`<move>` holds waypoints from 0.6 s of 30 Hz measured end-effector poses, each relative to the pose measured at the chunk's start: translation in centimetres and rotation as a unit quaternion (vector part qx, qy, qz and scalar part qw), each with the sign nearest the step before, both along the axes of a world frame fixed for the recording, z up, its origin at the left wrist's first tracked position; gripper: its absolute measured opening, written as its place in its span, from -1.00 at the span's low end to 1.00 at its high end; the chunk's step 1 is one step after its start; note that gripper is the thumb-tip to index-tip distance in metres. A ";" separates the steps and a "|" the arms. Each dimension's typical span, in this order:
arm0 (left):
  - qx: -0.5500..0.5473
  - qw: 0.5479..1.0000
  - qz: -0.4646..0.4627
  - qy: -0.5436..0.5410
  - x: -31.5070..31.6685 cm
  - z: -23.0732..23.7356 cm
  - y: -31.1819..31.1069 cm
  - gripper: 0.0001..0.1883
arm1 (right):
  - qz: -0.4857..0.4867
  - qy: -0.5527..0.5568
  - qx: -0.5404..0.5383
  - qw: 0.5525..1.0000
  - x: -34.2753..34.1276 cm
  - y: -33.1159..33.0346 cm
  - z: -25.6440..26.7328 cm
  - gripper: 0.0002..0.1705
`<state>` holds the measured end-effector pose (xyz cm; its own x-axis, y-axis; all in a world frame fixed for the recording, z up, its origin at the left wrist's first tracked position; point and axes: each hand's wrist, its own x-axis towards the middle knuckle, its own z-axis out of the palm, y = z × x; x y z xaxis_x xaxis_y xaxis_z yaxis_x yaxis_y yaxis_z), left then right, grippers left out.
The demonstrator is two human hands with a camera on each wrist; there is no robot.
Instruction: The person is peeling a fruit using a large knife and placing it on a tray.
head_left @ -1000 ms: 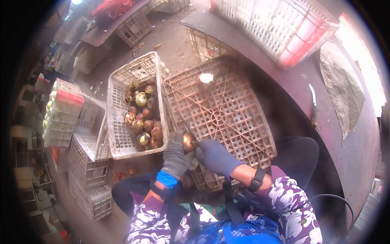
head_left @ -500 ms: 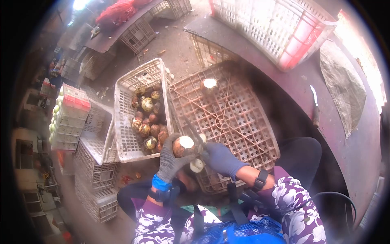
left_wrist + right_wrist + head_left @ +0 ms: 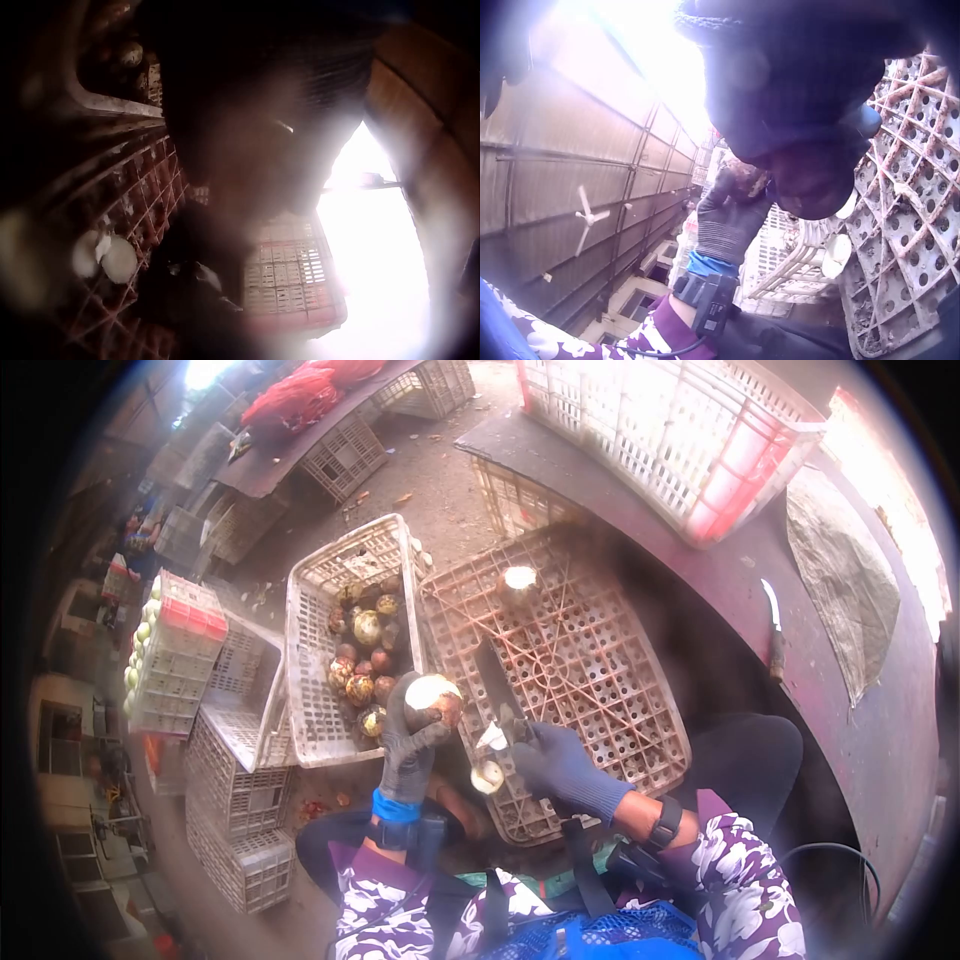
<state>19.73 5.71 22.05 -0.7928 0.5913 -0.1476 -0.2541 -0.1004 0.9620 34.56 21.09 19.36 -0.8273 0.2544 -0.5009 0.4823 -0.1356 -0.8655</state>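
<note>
My left hand [image 3: 405, 748], in a grey glove, grips a round brown-skinned bulb [image 3: 455, 705] with a white cut face, beside the bulb crate's near corner. In a dark blue glove, my right hand [image 3: 570, 765] holds a knife [image 3: 493, 672] by its handle, the broad dark blade pointing away over an upturned crate [image 3: 610, 670]. Pale round slices, one of them a disc [image 3: 487, 777], lie at that crate's left edge; the left wrist view shows slices [image 3: 118, 261] too. Another white-topped bulb [image 3: 519, 580] sits at its far end. Glove and glare hide much in both wrist views.
A white crate [image 3: 300, 690] holding several brown and yellowish bulbs [image 3: 366, 628] stands left of the upturned one. Further left are stacked crates [image 3: 235, 785]. A second knife [image 3: 774, 625] and a cloth [image 3: 840, 580] lie on the right-hand table [image 3: 720, 590], near a big white-and-red crate [image 3: 680, 440].
My left hand has moved up and left with the bulb, whose white cut face now shows. The knife has come away from the bulb, and fresh white slices lie on the upturned crate.
</note>
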 end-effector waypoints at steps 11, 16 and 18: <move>-0.213 0.939 -0.060 0.265 -0.7 -6.5 1.1 -0.20 | -0.008 -0.015 -0.064 0.998 0.7 0.2 -0.5 -0.61; -0.306 0.910 -0.069 0.271 -0.4 -5.7 0.4 -0.03 | 0.061 -0.010 0.058 0.996 0.7 -0.3 0.5 -0.59; -0.291 0.923 -0.064 0.243 -0.1 -4.7 0.7 -0.03 | 0.064 0.001 0.075 0.995 0.8 -0.6 0.2 -0.60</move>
<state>19.68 6.37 17.35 -0.7787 0.6167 -0.1158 0.2471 0.4710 0.8468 35.34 20.49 19.54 -0.8584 0.2181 -0.4643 0.4861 0.0569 -0.8721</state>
